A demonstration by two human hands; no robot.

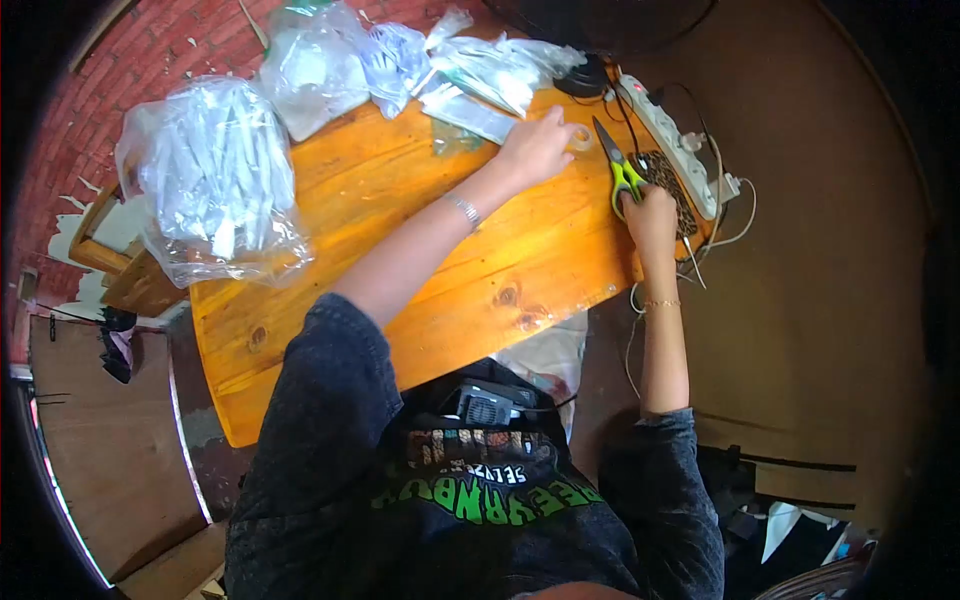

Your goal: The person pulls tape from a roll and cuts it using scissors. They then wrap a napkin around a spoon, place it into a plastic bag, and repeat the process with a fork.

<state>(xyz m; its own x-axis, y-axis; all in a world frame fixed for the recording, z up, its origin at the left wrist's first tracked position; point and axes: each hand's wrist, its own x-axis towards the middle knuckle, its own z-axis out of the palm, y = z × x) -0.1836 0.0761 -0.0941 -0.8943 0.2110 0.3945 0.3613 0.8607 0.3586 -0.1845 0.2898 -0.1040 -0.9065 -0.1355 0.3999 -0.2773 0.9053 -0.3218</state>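
On the far right part of the wooden table (420,290), my right hand (654,215) is closed around the yellow-green handles of a pair of scissors (622,176). Their dark blades point away from me and look nearly together. Farther left, my left hand (537,150) reaches across the table, its fingers and thumb closed on a small roll of clear tape (579,138). Just beyond that wrist lies a flat, silvery plastic packet (468,112). Under the scissors hand is a dark patterned flat object (668,180), partly covered by it.
A large clear bag of white plastic-wrapped items (215,165) stands at the left. Along the back are another clear bag (312,70), a bag of plastic forks (393,62) and crumpled plastic packaging (500,65). A white power strip (670,140) with plugs and cables lines the right edge.
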